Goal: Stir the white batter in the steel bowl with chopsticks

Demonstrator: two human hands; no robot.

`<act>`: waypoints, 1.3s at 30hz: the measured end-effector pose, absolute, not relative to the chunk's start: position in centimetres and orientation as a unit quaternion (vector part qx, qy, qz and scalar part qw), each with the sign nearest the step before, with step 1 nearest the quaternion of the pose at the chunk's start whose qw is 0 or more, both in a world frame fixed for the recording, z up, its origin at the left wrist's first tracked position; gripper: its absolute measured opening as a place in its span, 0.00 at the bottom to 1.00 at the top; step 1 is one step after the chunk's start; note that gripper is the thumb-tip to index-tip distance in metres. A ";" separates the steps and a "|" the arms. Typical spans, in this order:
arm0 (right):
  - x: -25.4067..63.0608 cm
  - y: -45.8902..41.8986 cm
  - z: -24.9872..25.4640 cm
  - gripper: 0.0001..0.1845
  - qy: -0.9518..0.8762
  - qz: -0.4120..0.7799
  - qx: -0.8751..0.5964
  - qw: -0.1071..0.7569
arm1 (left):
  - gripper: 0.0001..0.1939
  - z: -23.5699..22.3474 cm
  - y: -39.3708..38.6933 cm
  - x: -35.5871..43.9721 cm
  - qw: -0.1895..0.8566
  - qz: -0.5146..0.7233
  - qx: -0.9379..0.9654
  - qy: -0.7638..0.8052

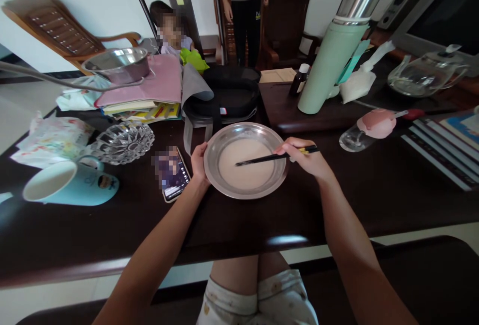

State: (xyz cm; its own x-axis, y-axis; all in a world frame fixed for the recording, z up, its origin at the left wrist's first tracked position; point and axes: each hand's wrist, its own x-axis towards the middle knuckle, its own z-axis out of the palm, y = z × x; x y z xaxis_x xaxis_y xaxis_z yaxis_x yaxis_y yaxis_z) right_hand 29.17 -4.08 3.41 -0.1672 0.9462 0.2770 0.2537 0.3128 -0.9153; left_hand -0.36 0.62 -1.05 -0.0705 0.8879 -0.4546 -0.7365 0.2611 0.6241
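A wide metal bowl (246, 194) stands on the dark table in front of me, with a pale, milky liquid (247, 178) in it. My left hand (199, 161) grips the bowl's left rim, its fingers partly hidden behind the edge. Over the right rim, my right hand (301, 155) is closed around a pair of black chopsticks (258, 159) with gold-coloured ends. Their tips reach the liquid near the bowl's middle. Just left of my left hand lies a phone (175, 188) with its screen lit.
Left on the table (232, 225) are a light-blue mug (75, 185), a glass dish (125, 143) and stacked folders (149, 83) under a metal basin (119, 66). A black bag (224, 93) lies behind the bowl. Rightward stand a green thermos (331, 61), a pink-lidded bottle (366, 128) and books (441, 150). Two people are beyond.
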 end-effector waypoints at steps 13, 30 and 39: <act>29.4 -4.0 3.4 0.29 -0.654 0.359 -0.467 0.475 | 0.07 -0.2 0.3 -0.1 0.675 0.587 0.077 0.440; 29.8 -4.1 3.5 0.30 -0.615 0.380 -0.470 0.506 | 0.07 0.4 0.2 0.1 0.674 0.594 0.037 0.438; 29.8 -4.0 3.5 0.30 -0.605 0.365 -0.487 0.514 | 0.07 0.8 0.1 0.2 0.683 0.593 0.014 0.427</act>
